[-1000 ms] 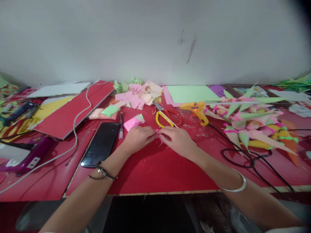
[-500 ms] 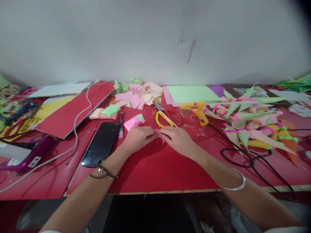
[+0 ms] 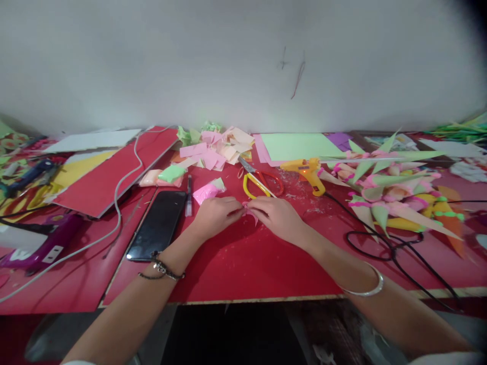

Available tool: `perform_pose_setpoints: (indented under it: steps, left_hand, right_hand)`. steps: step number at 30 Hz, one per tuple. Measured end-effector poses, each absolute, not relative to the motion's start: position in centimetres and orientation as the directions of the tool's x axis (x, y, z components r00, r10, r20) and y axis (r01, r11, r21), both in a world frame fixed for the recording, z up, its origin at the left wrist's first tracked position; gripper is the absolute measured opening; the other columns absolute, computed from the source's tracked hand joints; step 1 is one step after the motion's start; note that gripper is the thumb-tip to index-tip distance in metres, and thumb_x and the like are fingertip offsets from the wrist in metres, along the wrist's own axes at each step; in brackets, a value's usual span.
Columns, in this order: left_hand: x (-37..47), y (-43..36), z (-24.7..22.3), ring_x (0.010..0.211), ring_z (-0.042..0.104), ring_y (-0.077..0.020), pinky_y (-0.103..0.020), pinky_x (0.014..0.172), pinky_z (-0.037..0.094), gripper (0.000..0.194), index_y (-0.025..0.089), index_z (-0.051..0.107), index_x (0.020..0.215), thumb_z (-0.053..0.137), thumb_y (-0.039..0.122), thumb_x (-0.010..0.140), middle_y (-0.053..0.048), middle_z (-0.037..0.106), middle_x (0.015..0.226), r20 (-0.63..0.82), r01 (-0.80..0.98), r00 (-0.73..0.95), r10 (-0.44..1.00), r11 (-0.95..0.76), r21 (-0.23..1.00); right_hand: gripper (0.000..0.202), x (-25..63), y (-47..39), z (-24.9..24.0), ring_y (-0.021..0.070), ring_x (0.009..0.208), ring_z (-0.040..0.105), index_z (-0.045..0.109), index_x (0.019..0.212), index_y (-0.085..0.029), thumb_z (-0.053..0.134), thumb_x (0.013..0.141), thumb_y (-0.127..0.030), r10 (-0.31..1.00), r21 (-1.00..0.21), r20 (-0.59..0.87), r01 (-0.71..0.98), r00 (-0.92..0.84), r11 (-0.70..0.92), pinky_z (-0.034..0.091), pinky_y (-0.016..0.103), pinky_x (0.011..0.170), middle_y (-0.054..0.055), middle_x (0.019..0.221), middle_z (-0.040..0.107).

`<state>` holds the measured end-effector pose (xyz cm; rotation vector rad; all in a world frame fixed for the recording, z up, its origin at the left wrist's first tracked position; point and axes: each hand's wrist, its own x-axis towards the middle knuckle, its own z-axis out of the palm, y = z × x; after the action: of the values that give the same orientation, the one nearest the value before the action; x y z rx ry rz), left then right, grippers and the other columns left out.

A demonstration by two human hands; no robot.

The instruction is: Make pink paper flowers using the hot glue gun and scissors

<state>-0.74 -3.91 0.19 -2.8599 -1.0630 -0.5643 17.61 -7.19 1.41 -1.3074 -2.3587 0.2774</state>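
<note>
My left hand (image 3: 217,215) and my right hand (image 3: 279,215) meet over the red table (image 3: 243,268), fingertips almost together. Between them is a small pink paper piece (image 3: 251,215), pinched from both sides; its far part is hidden by the fingers. Just beyond the hands lie scissors (image 3: 251,185) with yellow and red handles, touching a thin pale stick. A bag of bright pink material (image 3: 207,191) rests by my left knuckles. Farther right is a yellow glue gun (image 3: 310,174) on its side.
A black phone (image 3: 158,225) and a pen (image 3: 189,195) lie left. Paper pieces (image 3: 213,152) are heaped at the back. Paper flowers (image 3: 395,187) and a looped black cord (image 3: 391,248) occupy the right. A purple tool (image 3: 57,241) and a white cable (image 3: 119,203) are far left.
Both hands stay almost in place, still pinching the pink paper piece. The whole view has shifted very slightly; nothing on the table has visibly moved.
</note>
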Motion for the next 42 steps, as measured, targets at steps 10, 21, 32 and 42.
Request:
perform_pose_setpoints:
  steps: [10,21,32,42]
  left_hand:
    - [-0.82,-3.87,0.13,0.067,0.056,-0.0100,-0.019,0.056,0.038,0.025,0.018,0.059,0.076,0.043,0.036,0.082,-0.001,0.062,0.073,0.484,0.615,0.621,0.617,-0.766,0.187]
    - [-0.77,-3.79,0.22,0.075,0.057,-0.0109,-0.020,0.064,0.043,0.020,0.018,0.062,0.082,0.047,0.031,0.081,-0.003,0.064,0.080,0.538,0.517,0.596,0.596,-0.797,0.312]
    - [-0.40,-4.07,0.32,0.067,0.053,-0.0093,-0.019,0.061,0.041,0.017,0.017,0.060,0.076,0.048,0.028,0.080,-0.001,0.061,0.071,0.532,0.510,0.568,0.629,-0.775,0.373]
    - [0.05,-4.34,0.50,0.067,0.053,-0.0096,-0.020,0.060,0.040,0.014,0.017,0.058,0.077,0.047,0.025,0.080,-0.001,0.059,0.072,0.470,0.533,0.561,0.682,-0.732,0.424]
  right_hand:
    - [0.020,17.50,-7.30,1.28,0.0143,0.080,0.058,0.060,0.089,-0.020,0.041,0.085,-0.022,0.859,-0.380,0.273,0.772,-0.433,0.510,0.039,0.023,0.066,0.003,0.087,0.064]
    - [0.019,17.34,-7.36,1.35,0.0128,0.073,0.057,0.060,0.085,-0.019,0.041,0.083,-0.020,0.863,-0.382,0.270,0.775,-0.427,0.503,0.037,0.022,0.061,0.003,0.084,0.064]
    - [0.017,17.20,-7.43,1.32,0.0122,0.068,0.055,0.059,0.081,-0.018,0.042,0.083,-0.022,0.863,-0.373,0.268,0.780,-0.428,0.503,0.034,0.021,0.057,0.003,0.079,0.063]
    - [0.018,17.21,-7.44,1.27,0.0118,0.068,0.055,0.059,0.082,-0.018,0.041,0.083,-0.021,0.867,-0.387,0.267,0.777,-0.422,0.497,0.033,0.022,0.057,0.003,0.079,0.062]
